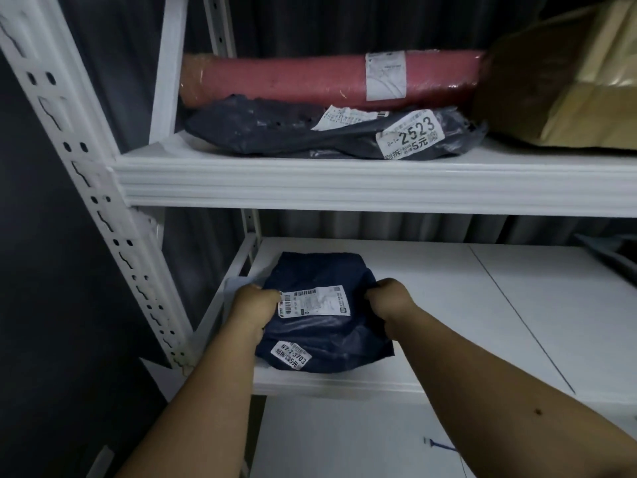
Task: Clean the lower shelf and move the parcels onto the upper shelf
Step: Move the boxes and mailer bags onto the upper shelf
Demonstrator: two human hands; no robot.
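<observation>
Left hand (pixel 254 302) and right hand (pixel 388 298) pinch opposite edges of a crinkled, glossy navy poly-mailer parcel (pixel 322 331) on the smooth white lower shelf (pixel 431 305).

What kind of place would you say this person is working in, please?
Probably a parcel pickup point or storeroom. White slotted metal shelving holds wrapped parcels: a pink roll and a dark mailer bag with a pickup-code sticker. Both hands grip another labelled dark parcel.

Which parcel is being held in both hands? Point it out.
The dark blue bag on the lower shelf, sticker 67-7-3703. The left hand and right hand grip its sides. The pink roll, grey bag and brown parcel lie untouched above.
</observation>
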